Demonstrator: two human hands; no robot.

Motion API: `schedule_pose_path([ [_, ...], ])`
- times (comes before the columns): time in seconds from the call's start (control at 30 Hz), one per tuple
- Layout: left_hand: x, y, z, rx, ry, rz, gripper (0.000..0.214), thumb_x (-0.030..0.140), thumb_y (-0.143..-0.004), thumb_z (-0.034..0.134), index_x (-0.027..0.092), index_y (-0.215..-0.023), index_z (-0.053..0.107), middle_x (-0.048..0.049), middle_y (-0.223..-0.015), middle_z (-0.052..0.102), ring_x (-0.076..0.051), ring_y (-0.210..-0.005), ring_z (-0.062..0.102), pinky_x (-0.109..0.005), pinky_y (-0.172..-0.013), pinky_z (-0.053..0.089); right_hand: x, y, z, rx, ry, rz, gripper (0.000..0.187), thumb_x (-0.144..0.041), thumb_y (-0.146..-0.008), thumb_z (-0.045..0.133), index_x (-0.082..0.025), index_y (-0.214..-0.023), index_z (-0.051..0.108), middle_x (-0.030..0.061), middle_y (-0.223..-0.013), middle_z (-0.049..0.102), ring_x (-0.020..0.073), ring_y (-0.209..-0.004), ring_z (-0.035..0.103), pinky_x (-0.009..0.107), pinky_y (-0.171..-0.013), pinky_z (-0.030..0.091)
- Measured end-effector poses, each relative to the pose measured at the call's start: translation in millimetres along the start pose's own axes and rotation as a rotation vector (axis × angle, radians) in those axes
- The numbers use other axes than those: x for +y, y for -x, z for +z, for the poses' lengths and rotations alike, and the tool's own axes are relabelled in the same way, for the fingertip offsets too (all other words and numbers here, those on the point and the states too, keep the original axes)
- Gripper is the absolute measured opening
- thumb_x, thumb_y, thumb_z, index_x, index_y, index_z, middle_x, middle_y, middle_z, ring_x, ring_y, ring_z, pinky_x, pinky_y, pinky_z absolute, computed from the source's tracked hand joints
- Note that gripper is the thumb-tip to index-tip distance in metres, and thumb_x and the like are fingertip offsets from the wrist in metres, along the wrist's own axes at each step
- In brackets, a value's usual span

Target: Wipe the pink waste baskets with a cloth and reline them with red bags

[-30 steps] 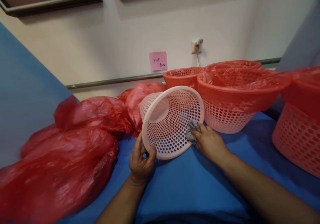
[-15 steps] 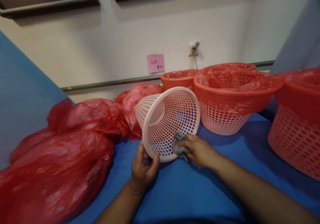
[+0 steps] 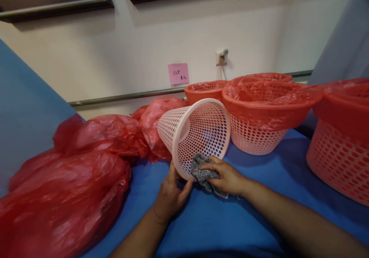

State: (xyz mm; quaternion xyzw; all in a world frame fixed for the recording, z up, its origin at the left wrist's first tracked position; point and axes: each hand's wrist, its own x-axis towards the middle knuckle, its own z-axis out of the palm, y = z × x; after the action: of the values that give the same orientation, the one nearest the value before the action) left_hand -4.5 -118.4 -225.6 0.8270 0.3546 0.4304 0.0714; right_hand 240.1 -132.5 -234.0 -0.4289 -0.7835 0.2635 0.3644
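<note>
A pale pink perforated basket (image 3: 196, 131) lies on its side on the blue table (image 3: 219, 219), its mouth turned toward me. My left hand (image 3: 171, 194) pinches the basket's lower rim between thumb and fingers. My right hand (image 3: 226, 177) presses a crumpled grey cloth (image 3: 201, 171) against the bottom of the rim, fingers closed over it. The two hands sit close together at the rim's lowest point.
Crumpled red plastic bags (image 3: 72, 173) lie heaped on the left. Several pink baskets lined with red bags (image 3: 265, 112) stand at the back right, and another (image 3: 340, 135) at the far right. On the wall behind are a pink note (image 3: 178, 73) and a socket (image 3: 221, 57).
My right hand has slid the grey cloth along the basket's rim from its right side down and left to the bottom. My left hand has stayed on the lower rim.
</note>
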Motion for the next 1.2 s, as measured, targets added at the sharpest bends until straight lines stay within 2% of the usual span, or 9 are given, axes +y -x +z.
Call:
schedule_pose_path([
  [0.1,1.9,-0.7,0.0,0.123,0.047,0.039,0.08,0.025,-0.093,0.067,0.02,-0.16,0.025,-0.0006,-0.084,0.073,-0.012,-0.063,0.067,-0.022,-0.064,0.059,7.9,-0.7,-13.9,0.002,0.166,0.052,0.049,-0.009,-0.079,0.065,-0.029,-0.123,0.071,0.006,-0.118,0.065,0.0217,-0.109,0.063,0.038,-0.098,0.052],
  [0.27,3.9,-8.8,-3.5,0.399,0.129,0.095,0.076,0.016,-0.091,0.069,0.026,-0.158,0.034,0.0081,-0.07,0.061,-0.007,-0.059,0.058,-0.019,-0.066,0.056,19.3,3.4,-33.3,0.221,0.558,0.263,0.04,-0.008,-0.08,0.062,-0.025,-0.115,0.075,0.0134,-0.126,0.063,0.0294,-0.109,0.06,0.048,-0.098,0.05],
  [0.53,-19.2,0.9,-5.1,0.404,0.07,-0.037,0.052,0.025,-0.093,0.068,0.018,-0.143,0.054,-0.0042,-0.096,0.076,-0.013,-0.073,0.07,-0.024,-0.071,0.06,-19.6,4.5,-1.6,-0.133,0.058,-0.058,0.055,-0.012,-0.08,0.066,-0.032,-0.13,0.067,0.0036,-0.122,0.063,0.0178,-0.11,0.062,0.032,-0.098,0.052],
  [0.7,-17.9,2.0,-7.0,0.502,0.032,-0.101,0.048,0.029,-0.093,0.069,0.019,-0.139,0.059,-0.0018,-0.091,0.075,-0.012,-0.071,0.07,-0.025,-0.075,0.06,-5.8,3.8,-30.8,0.062,0.587,0.264,0.044,-0.01,-0.083,0.06,-0.024,-0.124,0.071,0.0125,-0.128,0.061,0.027,-0.113,0.058,0.042,-0.101,0.049],
  [0.8,-11.5,-3.0,-10.3,0.405,0.078,-0.079,0.052,0.034,-0.094,0.067,0.017,-0.142,0.055,-0.0008,-0.084,0.073,-0.012,-0.067,0.068,-0.025,-0.072,0.059,4.6,3.4,-40.2,0.13,0.64,0.384,0.042,-0.013,-0.085,0.059,-0.021,-0.125,0.07,0.0153,-0.13,0.058,0.0281,-0.111,0.058,0.044,-0.101,0.048],
  [0.93,-4.2,-8.5,-14.0,-0.019,0.053,-0.126,0.071,0.038,-0.091,0.068,0.016,-0.153,0.039,0.0004,-0.076,0.074,-0.015,-0.059,0.068,-0.024,-0.058,0.056,6.6,1.2,-22.9,0.029,0.286,0.253,0.046,-0.015,-0.083,0.064,-0.024,-0.127,0.07,0.0093,-0.121,0.061,0.0234,-0.111,0.06,0.038,-0.101,0.049],
  [1.0,-1.9,-8.8,-13.4,-0.115,0.03,-0.164,0.082,0.038,-0.086,0.073,0.015,-0.155,0.034,-0.0042,-0.086,0.077,-0.019,-0.066,0.072,-0.027,-0.059,0.059,4.7,-0.7,-9.8,-0.007,0.073,0.162,0.046,-0.016,-0.082,0.067,-0.025,-0.126,0.071,0.0071,-0.115,0.063,0.0209,-0.106,0.062,0.036,-0.098,0.051],
  [1.1,-0.7,-6.4,-10.2,-0.1,0.088,-0.166,0.085,0.034,-0.085,0.075,0.018,-0.155,0.031,-0.0094,-0.103,0.078,-0.022,-0.081,0.076,-0.031,-0.069,0.062,2.5,-3.2,2.8,-0.054,-0.158,0.064,0.046,-0.019,-0.08,0.073,-0.026,-0.125,0.071,0.0052,-0.114,0.063,0.0198,-0.107,0.063,0.035,-0.097,0.052],
  [1.2,-0.3,-4.7,-7.4,0.072,0.183,-0.116,0.076,0.027,-0.088,0.073,0.022,-0.154,0.035,-0.0018,-0.091,0.077,-0.013,-0.066,0.07,-0.022,-0.062,0.059,3.7,-3.6,-0.8,-0.082,-0.129,0.034,0.047,-0.018,-0.08,0.073,-0.029,-0.125,0.07,0.0044,-0.116,0.063,0.0207,-0.112,0.062,0.037,-0.101,0.05],
])
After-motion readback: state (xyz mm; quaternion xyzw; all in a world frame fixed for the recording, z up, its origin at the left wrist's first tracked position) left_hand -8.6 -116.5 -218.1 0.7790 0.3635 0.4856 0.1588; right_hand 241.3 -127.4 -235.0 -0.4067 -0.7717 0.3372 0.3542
